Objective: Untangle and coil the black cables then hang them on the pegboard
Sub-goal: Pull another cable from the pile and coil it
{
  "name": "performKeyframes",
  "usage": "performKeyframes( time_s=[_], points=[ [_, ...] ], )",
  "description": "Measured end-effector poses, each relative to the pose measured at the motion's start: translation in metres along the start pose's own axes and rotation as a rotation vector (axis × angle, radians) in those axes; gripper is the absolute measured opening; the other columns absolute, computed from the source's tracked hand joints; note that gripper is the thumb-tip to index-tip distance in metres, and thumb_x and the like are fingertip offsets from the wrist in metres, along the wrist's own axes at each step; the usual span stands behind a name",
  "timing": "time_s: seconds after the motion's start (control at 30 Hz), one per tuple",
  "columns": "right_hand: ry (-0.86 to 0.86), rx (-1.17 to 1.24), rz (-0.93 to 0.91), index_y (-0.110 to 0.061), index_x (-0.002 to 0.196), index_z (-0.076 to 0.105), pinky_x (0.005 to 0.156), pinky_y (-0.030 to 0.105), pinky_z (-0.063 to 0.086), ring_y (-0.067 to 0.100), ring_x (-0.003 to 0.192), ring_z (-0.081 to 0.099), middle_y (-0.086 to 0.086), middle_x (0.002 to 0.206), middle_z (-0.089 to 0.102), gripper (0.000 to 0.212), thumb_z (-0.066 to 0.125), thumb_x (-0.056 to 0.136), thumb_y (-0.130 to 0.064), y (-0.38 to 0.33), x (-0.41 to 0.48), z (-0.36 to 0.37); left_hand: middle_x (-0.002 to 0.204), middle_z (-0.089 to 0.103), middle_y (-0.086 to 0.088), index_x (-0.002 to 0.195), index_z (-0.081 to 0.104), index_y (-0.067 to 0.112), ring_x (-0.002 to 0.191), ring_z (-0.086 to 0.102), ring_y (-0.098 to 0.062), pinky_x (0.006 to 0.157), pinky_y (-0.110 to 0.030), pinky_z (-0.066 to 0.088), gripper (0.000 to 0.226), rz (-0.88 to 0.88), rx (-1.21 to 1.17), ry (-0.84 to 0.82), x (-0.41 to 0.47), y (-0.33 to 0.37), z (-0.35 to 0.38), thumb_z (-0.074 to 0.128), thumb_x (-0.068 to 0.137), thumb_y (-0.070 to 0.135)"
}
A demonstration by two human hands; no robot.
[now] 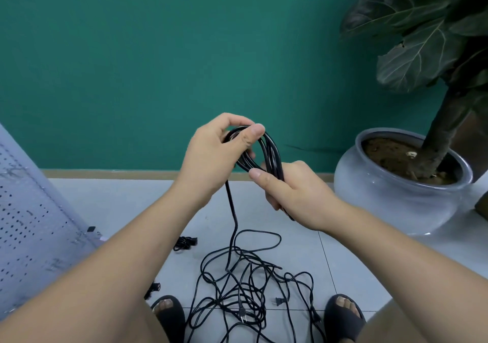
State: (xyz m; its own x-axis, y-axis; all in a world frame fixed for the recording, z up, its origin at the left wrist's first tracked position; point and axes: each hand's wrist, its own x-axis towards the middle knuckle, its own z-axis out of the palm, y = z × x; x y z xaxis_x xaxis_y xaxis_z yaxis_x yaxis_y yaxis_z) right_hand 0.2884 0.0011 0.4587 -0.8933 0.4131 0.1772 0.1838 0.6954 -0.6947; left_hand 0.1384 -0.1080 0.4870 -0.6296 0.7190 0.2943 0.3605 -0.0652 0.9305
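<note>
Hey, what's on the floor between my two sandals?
In the head view, the tangle of black cables lies on the tiled floor between the left sandal and the right sandal.

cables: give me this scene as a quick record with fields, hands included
coil: black, held in the air by both hands
left hand: grips the coil's top
right hand: grips the coil's lower side
strand: hangs from the coil down to the tangle
tangle: loose black cables on the floor
pegboard: far left, no cable seen on it
pot: right, on the floor, holds a plant
</note>
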Motion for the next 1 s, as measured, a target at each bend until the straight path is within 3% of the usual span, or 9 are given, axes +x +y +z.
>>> performKeyframes(
  time_s=[0.1,0.2,0.3,0.4,0.5,0.6,0.67,0.87,1.0],
  points=[
    [0.005,0.022,0.001,-0.01,0.081,0.052,0.054,0.033,0.046,0.015,0.047,0.053,0.01,0.066,0.066,0.052,0.049,0.111,-0.052,0.002,0.001,0.004,0.08,0.069,0.004,0.112,0.071,0.021,0.074,0.064,-0.015,0.077,-0.027,0.054,0.02,-0.077,-0.228,-0.019,0.0,-0.001,0.005,0.077,0.098,0.034],
    [-0.048,0.039,-0.003,-0.035,0.115,0.055,0.054,0.034,0.052,0.019,0.05,0.064,0.003,0.068,0.071,0.021,0.05,0.11,-0.055,0.001,0.002,0.007,0.066,0.053,0.006,0.109,0.063,0.019,0.06,0.052,-0.013,0.064,-0.027,0.048,0.015,-0.182,-0.452,-0.036,-0.002,-0.001,0.011,0.073,0.102,0.028],
    [-0.083,0.027,-0.007,-0.046,0.146,0.035,0.059,0.041,0.061,0.02,0.053,0.067,0.005,0.07,0.072,0.043,0.055,0.108,-0.055,0.004,0.005,0.008,0.061,0.034,0.008,0.096,0.056,0.018,0.051,0.026,-0.011,0.051,-0.024,0.03,0.015,-0.256,-0.6,-0.012,-0.001,0.002,0.015,0.069,0.102,0.014],
    [-0.094,0.046,0.012,-0.047,0.137,0.045,0.059,0.038,0.062,0.015,0.06,0.072,0.003,0.076,0.075,0.038,0.066,0.106,-0.044,-0.002,0.007,0.009,0.064,0.029,0.005,0.089,0.053,0.018,0.052,0.015,-0.013,0.046,-0.025,0.019,0.021,-0.257,-0.565,0.062,0.005,0.002,0.016,0.065,0.097,0.002],
    [-0.012,0.15,0.088,-0.039,0.112,0.06,0.063,0.035,0.061,0.009,0.071,0.077,-0.002,0.084,0.076,0.027,0.076,0.096,-0.024,-0.007,0.011,0.016,0.065,0.036,0.002,0.092,0.055,0.016,0.05,0.018,-0.014,0.042,-0.023,0.023,0.021,-0.242,-0.477,0.119,0.007,0.004,0.022,0.059,0.09,-0.004],
    [0.075,0.142,0.15,-0.032,0.104,0.056,0.069,0.039,0.059,0.013,0.073,0.074,-0.003,0.082,0.076,0.022,0.07,0.094,-0.019,-0.007,0.014,0.028,0.063,0.037,0.002,0.097,0.058,0.015,0.049,0.021,-0.015,0.043,-0.022,0.025,0.023,-0.235,-0.39,0.147,0.005,0.006,0.03,0.056,0.088,-0.006],
    [0.088,0.079,0.178,-0.029,0.106,0.051,0.06,0.038,0.051,0.02,0.071,0.066,-0.002,0.081,0.071,0.018,0.064,0.097,-0.021,-0.009,0.013,0.035,0.063,0.035,0.002,0.099,0.058,0.015,0.048,0.021,-0.015,0.043,-0.023,0.024,0.022,-0.248,-0.383,0.164,0.007,0.006,0.033,0.056,0.089,-0.005],
    [0.128,0.012,0.208,-0.012,0.066,0.041,0.048,0.032,0.025,0.018,0.052,0.027,0.0,0.055,0.038,0.04,0.067,0.09,-0.029,-0.014,0.021,0.036,0.066,0.026,0.003,0.096,0.061,0.018,0.05,0.018,-0.016,0.045,-0.025,0.021,0.02,-0.275,-0.442,0.186,0.017,0.001,0.033,0.081,0.093,0.018],
    [0.057,0.036,0.228,0.0,0.081,0.055,0.055,0.034,0.032,0.021,0.055,0.037,0.002,0.059,0.044,0.031,0.059,0.098,-0.026,-0.011,0.021,0.038,0.065,0.03,0.005,0.093,0.071,0.019,0.052,0.02,-0.017,0.046,-0.025,0.024,0.023,-0.227,-0.435,0.239,0.022,-0.004,0.028,0.089,0.087,0.032]
  ],
)
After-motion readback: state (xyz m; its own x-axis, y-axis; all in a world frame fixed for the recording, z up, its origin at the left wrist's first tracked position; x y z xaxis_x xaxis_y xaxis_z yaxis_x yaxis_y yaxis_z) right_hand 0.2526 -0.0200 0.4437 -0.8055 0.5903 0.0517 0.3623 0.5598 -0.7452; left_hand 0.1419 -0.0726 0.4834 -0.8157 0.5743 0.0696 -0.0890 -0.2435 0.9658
